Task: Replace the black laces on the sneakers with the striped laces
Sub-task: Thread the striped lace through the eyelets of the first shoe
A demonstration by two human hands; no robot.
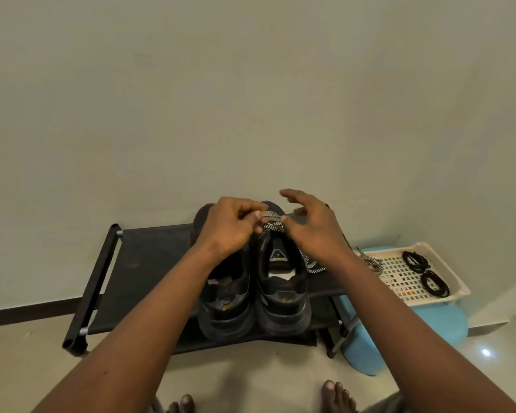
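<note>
Two black sneakers stand heel-toward-me on a low black rack (149, 251): the left sneaker (225, 305) and the right sneaker (283, 290). A black-and-white striped lace (273, 226) crosses the right sneaker's eyelets, and its loose end (312, 265) trails off the shoe's right side. My left hand (230, 225) pinches the lace above the shoe's front. My right hand (313, 225) pinches the lace with thumb and a finger, its other fingers spread. Two coiled black laces (416, 260) (435, 283) lie in a white tray (459, 289), beside another striped lace (371, 262).
The white tray sits on a light blue stool (399, 338) right of the rack. A pale wall rises right behind the rack. My bare toes (338, 394) show on the tiled floor at the bottom edge.
</note>
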